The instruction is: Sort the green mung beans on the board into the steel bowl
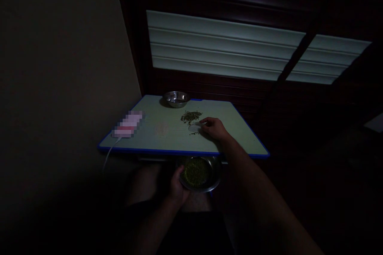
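My left hand [178, 187] is closed on the rim of a steel bowl [216, 179], thumb on top, just below the table's front edge. Small green grains [196, 172], like mung beans, fill much of this bowl. Over the tabletop, my right hand [214, 128] pinches a pale, translucent spoon [195, 128]; the dim light blurs its exact shape. The spoon's wide end is low at the near side of a loose pile of brownish-green grains [190, 117]. A few stray grains lie just in front of the spoon.
A second steel bowl [176, 99] stands at the back left of the pale blue-edged table [239, 135]. On the left lies a pixelated pink object [128, 124] with a white cable [109, 154] hanging over the edge. A wall and dark louvred panels rise close behind.
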### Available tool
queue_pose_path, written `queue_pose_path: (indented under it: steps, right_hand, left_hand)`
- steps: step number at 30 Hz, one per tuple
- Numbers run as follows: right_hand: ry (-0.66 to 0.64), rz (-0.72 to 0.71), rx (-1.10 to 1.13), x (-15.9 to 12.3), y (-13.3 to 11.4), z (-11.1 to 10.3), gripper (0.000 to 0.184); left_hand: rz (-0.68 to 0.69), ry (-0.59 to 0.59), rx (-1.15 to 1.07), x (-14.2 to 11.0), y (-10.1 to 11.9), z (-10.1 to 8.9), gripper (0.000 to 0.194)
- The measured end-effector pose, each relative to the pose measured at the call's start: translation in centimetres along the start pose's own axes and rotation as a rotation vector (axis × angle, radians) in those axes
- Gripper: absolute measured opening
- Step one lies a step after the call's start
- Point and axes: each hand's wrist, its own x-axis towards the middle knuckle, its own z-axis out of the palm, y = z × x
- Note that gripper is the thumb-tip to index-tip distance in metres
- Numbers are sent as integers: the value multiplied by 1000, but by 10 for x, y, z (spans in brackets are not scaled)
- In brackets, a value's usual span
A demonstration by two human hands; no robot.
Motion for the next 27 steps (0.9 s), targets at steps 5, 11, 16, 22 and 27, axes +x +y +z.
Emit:
queue_pose_path:
  steps: [5,11,16,22,27]
  right_hand:
    - [-55,29,19,-2,-3,1,35]
    - [-126,21,6,2,-6,3,28]
    - [-233,44,84,-3,-16,8,30]
    - [-366,94,212,-18,-37,10,27]
    - [-455,39,165,-22,-42,6,26]
  left_hand:
    - [24,-28,-27,0,-2,-1,36]
    - [1,-15,-47,1,0,-1,34]
    - [9,-17,-50,2,1,-1,32]
    - [19,-25,-59,0,2,1,32]
    - [19,-18,-55,0,2,1,34]
